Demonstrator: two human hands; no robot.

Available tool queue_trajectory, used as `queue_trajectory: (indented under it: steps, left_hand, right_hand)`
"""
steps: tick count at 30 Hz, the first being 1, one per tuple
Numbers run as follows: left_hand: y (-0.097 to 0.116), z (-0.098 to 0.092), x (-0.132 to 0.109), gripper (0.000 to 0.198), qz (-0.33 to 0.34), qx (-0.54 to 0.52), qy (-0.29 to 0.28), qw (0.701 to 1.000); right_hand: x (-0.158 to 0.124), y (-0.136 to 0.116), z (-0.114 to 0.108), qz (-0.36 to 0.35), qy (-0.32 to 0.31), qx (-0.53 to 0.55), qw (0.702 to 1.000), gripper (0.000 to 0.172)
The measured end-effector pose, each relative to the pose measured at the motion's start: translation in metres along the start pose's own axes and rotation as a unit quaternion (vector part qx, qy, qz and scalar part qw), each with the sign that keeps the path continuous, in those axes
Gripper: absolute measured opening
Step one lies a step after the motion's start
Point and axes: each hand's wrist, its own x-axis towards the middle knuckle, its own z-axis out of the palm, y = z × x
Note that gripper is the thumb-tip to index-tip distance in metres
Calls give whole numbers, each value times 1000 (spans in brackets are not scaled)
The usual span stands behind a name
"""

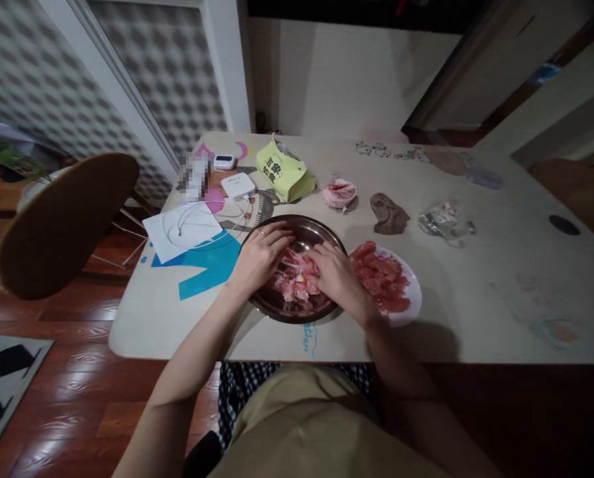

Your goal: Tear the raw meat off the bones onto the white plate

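A wide stainless steel bowl (304, 318) stands near the front edge of the table, with a piece of raw pink meat (297, 284) in it, showing pale fat or bone. My left hand (267, 252), wearing a ring, reaches over the bowl's left side with its fingers curled onto the meat. From the right, my right hand (337, 275) grips the same meat, thumb and fingers bent inward. Both hands hide part of it. Just right of the bowl, a white plate (415, 292) holds a pile of red raw meat pieces (381, 275).
Behind the bowl stand a yellow-green paper box (283, 171), a pinkish wrapped bundle (340, 194), a brown cloth (389, 214) and crumpled clear plastic (444, 222). White paper (181, 231), a cable and a white device (238, 186) lie left. A wooden chair (68, 222) is beside the table.
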Motion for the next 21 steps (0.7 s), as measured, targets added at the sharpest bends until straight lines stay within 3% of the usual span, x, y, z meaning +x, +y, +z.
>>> queue_trajectory:
  steps: [3,6,10,12,21]
  left_hand:
    - [3,0,-1,30,11,-33,-10,999]
    - [8,-2,-1,32,18,-109,-28,993]
    - [18,-5,-3,59,22,-204,-66,976]
    - [23,-4,-4,65,29,-215,-58,974]
    - [24,1,-8,26,-5,-121,67,990]
  right_hand:
    - [-2,-4,-5,4,38,62,997,18]
    - [-3,-9,-8,26,113,153,981,18]
    - [-6,-15,-8,11,223,210,952,15]
    - [-8,-19,-7,16,250,213,944,16]
    - [-10,-27,-13,-14,292,181,939,15]
